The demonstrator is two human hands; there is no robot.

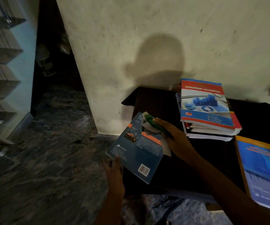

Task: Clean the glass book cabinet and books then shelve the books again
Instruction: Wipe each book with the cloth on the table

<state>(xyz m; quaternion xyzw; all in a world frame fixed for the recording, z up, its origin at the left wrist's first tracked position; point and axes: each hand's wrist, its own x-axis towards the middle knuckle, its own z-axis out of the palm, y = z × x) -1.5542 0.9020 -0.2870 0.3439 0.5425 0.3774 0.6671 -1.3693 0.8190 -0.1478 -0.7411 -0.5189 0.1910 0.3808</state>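
Observation:
My left hand (pixel 113 168) grips the near corner of a dark blue book (pixel 139 153), held back cover up over the edge of a dark table (pixel 252 114). My right hand (pixel 174 137) holds a green and white cloth (pixel 152 125) against the book's upper right part. On the table behind stands a stack of books (pixel 207 114), topped by a red and blue one titled Management Accounting. The glass book cabinet (pixel 2 70) with several bare shelves is at the far left.
A large orange and blue book (pixel 264 172) lies at the table's right edge. A cream wall (pixel 147 38) rises behind the table. A dark doorway (pixel 53 62) opens between cabinet and wall. The floor (pixel 49 168) is dark patterned stone.

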